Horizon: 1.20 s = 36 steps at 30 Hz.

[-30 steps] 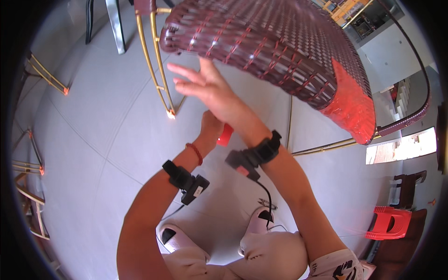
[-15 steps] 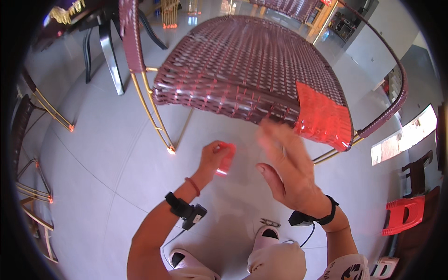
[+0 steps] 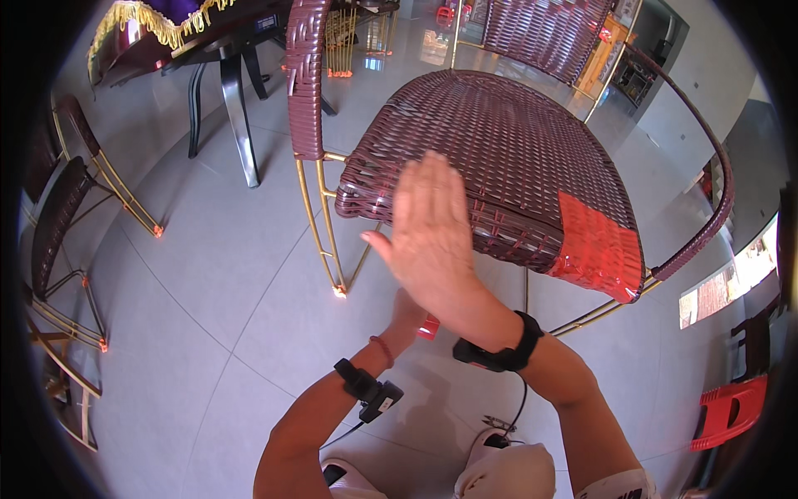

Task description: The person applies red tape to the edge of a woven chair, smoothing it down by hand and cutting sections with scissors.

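On the pale tiled floor [image 3: 274, 349], we see a woven maroon chair [image 3: 507, 133] straight in front of us, its seat turned toward us, which puts the front edge within easy reach of both hands. Beyond it, to our left, stands a dark table [image 3: 179, 51] with a fringed purple cloth hanging over its rim. A red stool [image 3: 736, 428] is off to our right, well apart from the chair.

A shiny red patch [image 3: 600, 249] covers the seat's front corner on our right, lapping over the edge, seemingly so that it lies close to the weave.

Our right hand [image 3: 432, 229] is held flat before the front edge, fingers straight and together, thumb spread, grasping nothing; the flatness would suit pressing or smoothing, but we cannot tell whether the palm touches. Our left hand [image 3: 407, 314] is lower, below the seat, its fingers hidden behind the right forearm. A red strip [image 3: 428, 327] pokes out beside it; with no other support visible, we judge that the left fingers are closed on it, though how tightly we cannot tell. Small metal snips [image 3: 497, 422] lie by our feet, leaving our hands free of them.
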{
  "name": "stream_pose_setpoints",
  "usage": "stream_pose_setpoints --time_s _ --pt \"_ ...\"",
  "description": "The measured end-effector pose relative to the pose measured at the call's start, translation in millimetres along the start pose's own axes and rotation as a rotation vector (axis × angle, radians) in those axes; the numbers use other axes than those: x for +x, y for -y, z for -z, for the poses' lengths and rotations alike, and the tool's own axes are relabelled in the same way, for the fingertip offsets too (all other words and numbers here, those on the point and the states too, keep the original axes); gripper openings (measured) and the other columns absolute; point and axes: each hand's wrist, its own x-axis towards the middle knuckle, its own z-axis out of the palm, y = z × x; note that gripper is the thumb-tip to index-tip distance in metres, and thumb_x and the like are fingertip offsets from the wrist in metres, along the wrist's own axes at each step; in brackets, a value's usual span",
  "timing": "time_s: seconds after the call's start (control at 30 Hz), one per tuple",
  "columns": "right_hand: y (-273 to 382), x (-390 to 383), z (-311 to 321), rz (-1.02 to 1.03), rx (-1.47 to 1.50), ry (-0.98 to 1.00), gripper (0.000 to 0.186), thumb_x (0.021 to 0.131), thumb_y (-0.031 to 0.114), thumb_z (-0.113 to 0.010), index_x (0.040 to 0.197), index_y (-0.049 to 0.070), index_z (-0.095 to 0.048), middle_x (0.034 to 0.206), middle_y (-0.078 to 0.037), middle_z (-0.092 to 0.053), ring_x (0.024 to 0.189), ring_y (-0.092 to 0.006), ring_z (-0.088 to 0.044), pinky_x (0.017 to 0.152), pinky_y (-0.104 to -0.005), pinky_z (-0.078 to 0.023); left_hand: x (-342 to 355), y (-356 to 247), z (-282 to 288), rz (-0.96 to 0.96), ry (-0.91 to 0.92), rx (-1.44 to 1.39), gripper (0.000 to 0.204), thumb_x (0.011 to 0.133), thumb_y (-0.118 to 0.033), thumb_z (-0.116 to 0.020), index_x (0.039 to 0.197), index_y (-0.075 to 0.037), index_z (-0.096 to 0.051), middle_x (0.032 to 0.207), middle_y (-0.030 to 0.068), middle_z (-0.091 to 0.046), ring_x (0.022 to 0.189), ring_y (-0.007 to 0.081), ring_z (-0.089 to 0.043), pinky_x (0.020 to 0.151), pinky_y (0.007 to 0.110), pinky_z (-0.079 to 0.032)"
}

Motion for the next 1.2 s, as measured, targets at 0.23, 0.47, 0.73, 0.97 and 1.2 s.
stream_pose_setpoints --time_s 0.23,0.47,0.73,0.97,1.2 --pt "29 37 -17 0.115 0.126 -0.054 0.077 0.078 0.052 -0.057 0.127 -0.005 -0.04 0.134 -0.028 -0.034 0.126 -0.0408 -0.032 0.106 -0.046 -0.023 17 17 -1 -0.088 0.144 -0.116 0.023 0.089 -0.018 -0.054 0.104 0.0 -0.055 0.091 0.0074 -0.062 0.081 0.0136 -0.06 0.071 0.027 -0.049" --pt "20 -10 -12 0.631 0.472 0.351 0.037 0.083 0.035 -0.057 0.099 0.003 -0.061 0.117 -0.013 -0.049 0.12 -0.0303 -0.039 0.102 -0.0461 -0.026 8 25 -2 -0.148 0.328 -0.18 0.023 0.091 -0.019 -0.053 0.103 0.0 -0.052 0.093 0.0071 -0.063 0.083 0.0142 -0.06 0.073 0.028 -0.049" --pt "-1 -45 29 0.288 0.753 0.075 0.031 0.08 0.016 -0.064 0.106 0.001 -0.058 0.118 -0.014 -0.051 0.119 -0.0301 -0.045 0.098 -0.0479 -0.037 3 23 10 -0.062 0.235 -0.145 0.025 0.087 -0.014 -0.055 0.108 0.0 -0.052 0.098 0.0107 -0.062 0.088 0.0163 -0.06 0.076 0.028 -0.049" --pt "-18 32 14 0.119 0.359 0.118 0.063 0.09 0.043 -0.043 0.13 -0.005 -0.04 0.14 -0.023 -0.032 0.129 -0.0326 -0.033 0.108 -0.0408 -0.023 18 25 -7 0.024 0.198 -0.167 0.03 0.084 -0.008 -0.057 0.112 0.001 -0.052 0.104 0.0144 -0.061 0.091 0.0183 -0.061 0.08 0.028 -0.05" --pt "-31 53 7 -0.016 0.436 0.35 0.075 0.091 0.055 -0.028 0.135 -0.005 -0.032 0.143 -0.024 -0.026 0.136 -0.0293 -0.022 0.109 -0.0378 -0.019 15 20 -4 -0.023 0.289 -0.378 0.02 0.081 0.0 -0.058 0.101 0.003 -0.057 0.086 0.0092 -0.064 0.075 0.0173 -0.063 0.064 0.027 -0.053"
